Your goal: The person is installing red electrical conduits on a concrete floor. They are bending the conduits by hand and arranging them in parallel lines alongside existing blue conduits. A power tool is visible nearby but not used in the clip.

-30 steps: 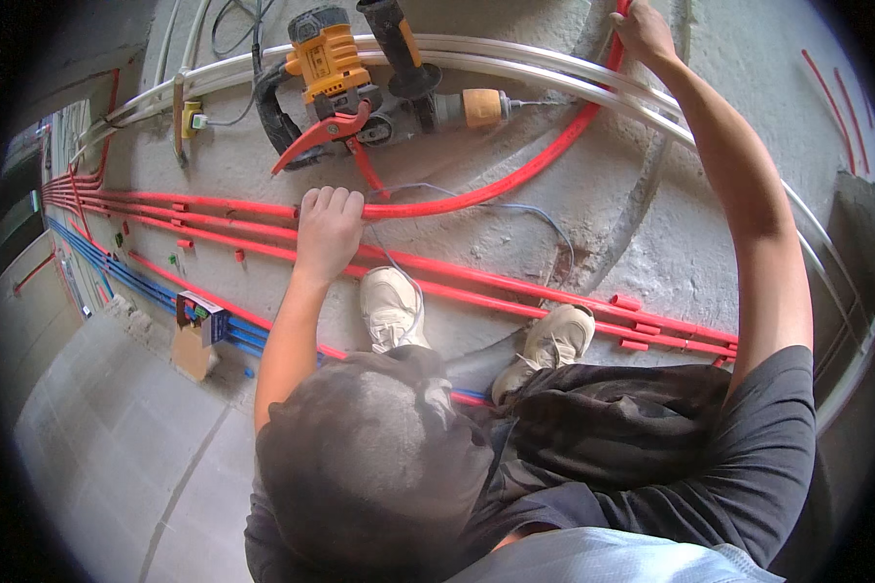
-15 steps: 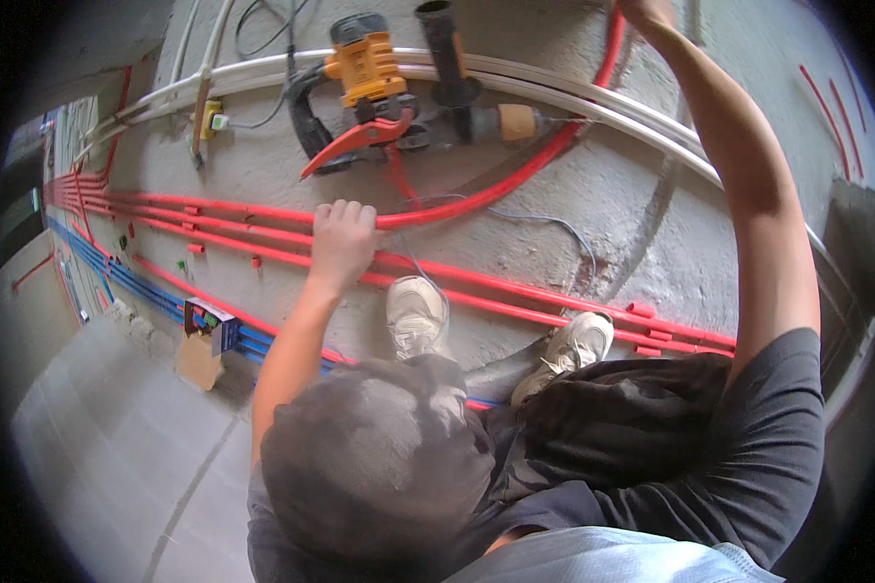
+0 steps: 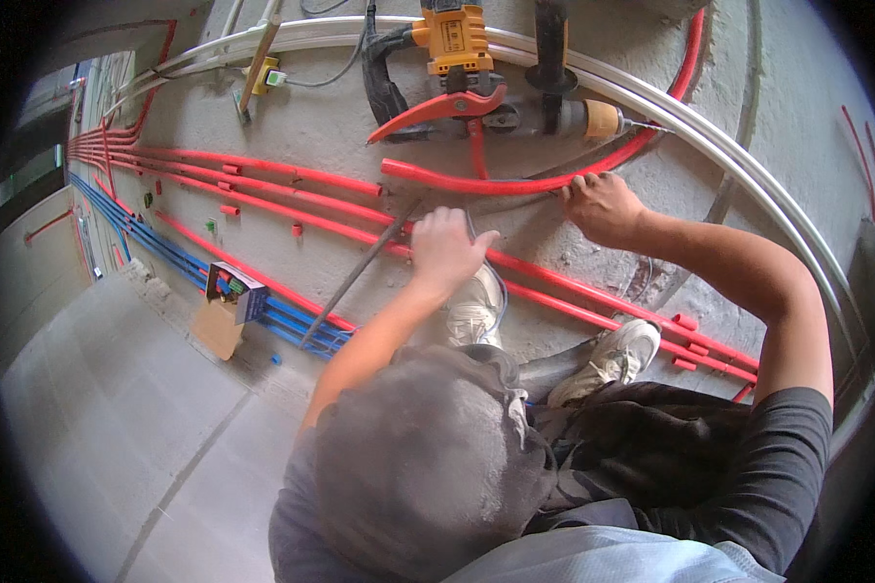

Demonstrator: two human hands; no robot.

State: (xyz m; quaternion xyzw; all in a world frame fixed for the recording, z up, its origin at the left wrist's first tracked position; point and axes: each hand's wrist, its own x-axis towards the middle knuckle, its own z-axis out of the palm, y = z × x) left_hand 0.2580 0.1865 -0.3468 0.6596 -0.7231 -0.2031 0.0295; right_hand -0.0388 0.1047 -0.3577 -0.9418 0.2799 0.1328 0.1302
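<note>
Head view: my right hand (image 3: 601, 206) has dropped from the upper bend and now closes on the curved red conduit (image 3: 515, 182) near its free end. My left hand (image 3: 444, 249) now grips a thin grey rod (image 3: 360, 274) slanting over the floor conduits (image 3: 292, 209). Work has shifted to the loose end.

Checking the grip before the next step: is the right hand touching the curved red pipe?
Touching. The head view shows the right hand with its fingertips pressed on the curved red pipe, no gap visible between them.
</note>
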